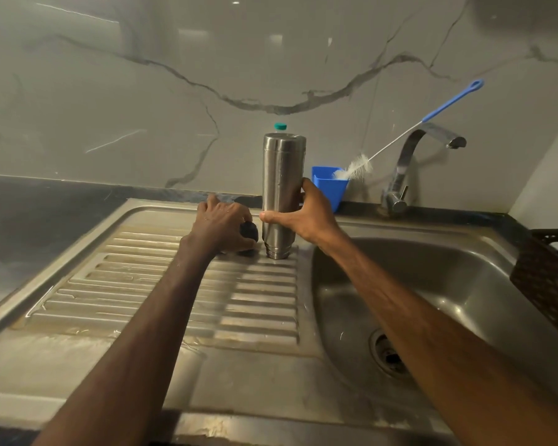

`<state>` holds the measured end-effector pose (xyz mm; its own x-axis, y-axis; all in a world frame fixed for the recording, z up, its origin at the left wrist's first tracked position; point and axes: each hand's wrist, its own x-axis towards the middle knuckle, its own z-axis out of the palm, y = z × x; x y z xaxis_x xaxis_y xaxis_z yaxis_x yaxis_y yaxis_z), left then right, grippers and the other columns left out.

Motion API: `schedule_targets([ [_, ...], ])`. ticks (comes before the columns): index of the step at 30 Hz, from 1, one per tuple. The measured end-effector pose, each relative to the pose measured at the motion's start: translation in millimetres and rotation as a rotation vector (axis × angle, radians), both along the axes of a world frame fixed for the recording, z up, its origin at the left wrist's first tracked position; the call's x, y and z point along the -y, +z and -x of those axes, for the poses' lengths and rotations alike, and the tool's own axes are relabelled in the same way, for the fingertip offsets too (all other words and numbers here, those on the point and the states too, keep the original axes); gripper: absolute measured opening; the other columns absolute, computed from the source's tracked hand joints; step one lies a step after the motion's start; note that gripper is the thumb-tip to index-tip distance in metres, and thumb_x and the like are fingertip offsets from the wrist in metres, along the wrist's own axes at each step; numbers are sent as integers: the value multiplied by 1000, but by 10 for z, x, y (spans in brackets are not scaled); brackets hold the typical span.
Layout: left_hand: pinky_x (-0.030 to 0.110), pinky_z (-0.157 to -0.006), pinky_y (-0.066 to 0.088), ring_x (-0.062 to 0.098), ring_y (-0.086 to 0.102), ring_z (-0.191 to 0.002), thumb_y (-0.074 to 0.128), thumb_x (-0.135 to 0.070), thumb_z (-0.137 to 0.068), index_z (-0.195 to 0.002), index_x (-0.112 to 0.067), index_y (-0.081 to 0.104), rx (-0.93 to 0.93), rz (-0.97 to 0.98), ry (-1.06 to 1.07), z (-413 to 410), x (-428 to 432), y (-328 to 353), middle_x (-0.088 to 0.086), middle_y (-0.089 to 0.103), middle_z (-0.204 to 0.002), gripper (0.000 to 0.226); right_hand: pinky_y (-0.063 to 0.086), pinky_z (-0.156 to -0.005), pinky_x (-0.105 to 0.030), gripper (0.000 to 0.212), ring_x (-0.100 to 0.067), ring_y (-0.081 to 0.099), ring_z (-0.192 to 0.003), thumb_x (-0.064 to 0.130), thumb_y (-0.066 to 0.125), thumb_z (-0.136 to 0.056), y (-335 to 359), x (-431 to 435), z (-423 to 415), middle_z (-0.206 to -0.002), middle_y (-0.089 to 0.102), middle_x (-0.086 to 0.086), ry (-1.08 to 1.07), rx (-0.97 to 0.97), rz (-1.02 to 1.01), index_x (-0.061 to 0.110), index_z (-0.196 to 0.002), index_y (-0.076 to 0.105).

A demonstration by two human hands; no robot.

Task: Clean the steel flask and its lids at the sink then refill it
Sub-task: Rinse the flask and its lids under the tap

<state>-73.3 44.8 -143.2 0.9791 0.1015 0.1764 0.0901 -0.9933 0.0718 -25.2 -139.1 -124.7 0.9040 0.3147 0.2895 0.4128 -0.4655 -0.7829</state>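
Worktop (29, 214): dark stone at far left, carrying the steel sink unit.
Drainboard (142, 284): ribbed steel that looks streaked and wet; the flask stands at its right end.
Left hand (219, 223): fingers curled round a small dark lid (250, 233), low over the drainboard and just beside the flask.
Steel flask (282, 175): upside down, threaded neck on the drainboard and flat base up. No lid is fitted, and its contents cannot be seen.
Bottle (280, 126): only a teal cap shows behind the flask.
Right hand (306, 217): wrapped round the flask's lower body, thumb in front.
Blue holder (327, 191): stands against the wall and holds a bottle brush (355, 169), bristles down and blue handle leaning right.
Tap (409, 162): no water runs from it.
Sink basin (464, 284): no standing water shows, and the drain is open.
Basket (548, 275): dark and woven, at the right edge; its contents are unclear.
Progress: the flask seems to be draining mouth-down, so the washing looks largely done. Refilling and capping appear to remain.
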Motion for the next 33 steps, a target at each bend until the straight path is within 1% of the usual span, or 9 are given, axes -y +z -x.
schedule_targets([
  [6,49,-109,27,31,36,-133,82,-47,-82,-131,-29,62,-12,72,0,-39,-21,-29,0,65,-132,56,54,-95,-33,87,-22,64,-116,47,92,-69,-28,-8,-37,-133,64,-5,-1,-49,40,15,-138,49],
  [15,49,-107,25,29,38,-129,85,-47,-80,-125,-29,67,10,136,-9,-53,-24,-32,-1,65,-128,52,53,-97,-35,90,-19,62,-115,50,93,-67,-43,14,-15,-132,62,-3,1,-83,26,17,-137,47],
  [18,47,-103,24,28,38,-127,85,-49,-78,-121,-31,68,41,155,-17,-35,-25,-10,-2,67,-126,50,50,-101,-37,95,-23,58,-124,51,94,-64,-45,60,6,-139,58,-5,22,-112,18,19,-139,45],
  [21,44,-93,20,27,38,-125,87,-52,-73,-116,-34,68,66,133,0,20,-24,44,-4,68,-123,50,47,-112,-47,112,-28,52,-136,56,95,-58,-55,148,67,-151,49,-7,59,-169,16,22,-147,38],
  [23,44,-95,20,27,37,-126,88,-54,-72,-116,-33,66,72,121,21,87,9,94,-3,67,-125,53,43,-115,-52,121,-29,45,-142,60,94,-56,-61,251,125,-159,39,-8,61,-199,41,24,-153,31],
  [26,48,-102,24,29,41,-127,87,-54,-71,-117,-32,63,83,101,52,250,84,181,-2,65,-127,56,38,-118,-50,122,-28,38,-146,65,89,-59,-33,443,237,-165,29,-7,58,-240,32,26,-156,26],
  [29,50,-108,23,29,48,-127,87,-57,-72,-117,-30,61,74,82,76,497,199,265,-2,64,-127,58,41,-110,-41,109,-22,45,-138,65,84,-67,-14,653,367,-153,40,-1,36,-270,-51,25,-154,32],
  [31,51,-109,25,26,55,-124,86,-59,-71,-117,-30,61,81,75,87,685,295,310,-4,67,-124,59,52,-99,-36,85,-15,58,-122,58,83,-75,-29,810,436,-136,55,7,25,-234,-125,22,-144,49],
  [33,48,-105,30,23,59,-120,85,-62,-71,-117,-31,61,87,73,79,850,405,341,-6,69,-121,61,62,-82,-34,51,-17,70,-109,44,81,-85,-60,949,493,-120,71,1,55,-220,-178,17,-125,66],
])
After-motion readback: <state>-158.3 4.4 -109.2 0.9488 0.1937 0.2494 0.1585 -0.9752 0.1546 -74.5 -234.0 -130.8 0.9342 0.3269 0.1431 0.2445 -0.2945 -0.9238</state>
